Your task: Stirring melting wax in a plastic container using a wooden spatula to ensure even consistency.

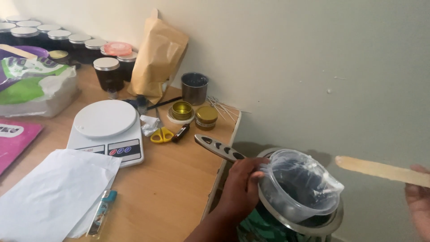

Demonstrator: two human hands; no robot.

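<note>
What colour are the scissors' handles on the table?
Yellow; the scissors show best in the head view, beside the white scale.

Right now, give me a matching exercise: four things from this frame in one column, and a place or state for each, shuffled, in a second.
Things:
1. scissors
2. stick
3. lighter
4. clear bowl

Places or states:
A. held by the right hand
B. on the table, by the white paper
C. gripped by the left hand, over a metal pot
D. just right of the scale

Pairs: 1-D, 2-A, 3-B, 4-C
</note>
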